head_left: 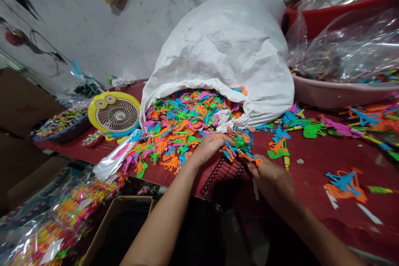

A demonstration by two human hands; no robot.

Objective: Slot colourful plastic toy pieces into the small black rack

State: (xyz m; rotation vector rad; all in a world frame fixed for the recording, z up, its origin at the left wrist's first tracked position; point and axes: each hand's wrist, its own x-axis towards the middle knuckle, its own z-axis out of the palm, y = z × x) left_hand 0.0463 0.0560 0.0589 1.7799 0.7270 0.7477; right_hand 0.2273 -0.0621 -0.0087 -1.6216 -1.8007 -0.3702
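Note:
Both hands meet over a black wire basket (215, 178) at the front of the red table (305, 191). My left hand (213, 145) is closed at the left side of a bunch of colourful plastic pieces (238, 141), blue, green and orange. On the right, my right hand (268, 174) has its fingers closed on an orange piece (251, 158) at the bunch's lower edge. Just behind and to the left, a pile of similar small pieces (181, 124) spills from the mouth of a large white sack (224, 45).
A yellow fan (116, 114) stands left of the sack, beside a bowl of small parts (62, 126). Loose plastic pieces (346, 183) lie at the right. A pink basin (330, 93) is at the back right. Below left are an open carton (102, 224) and filled bags (46, 232).

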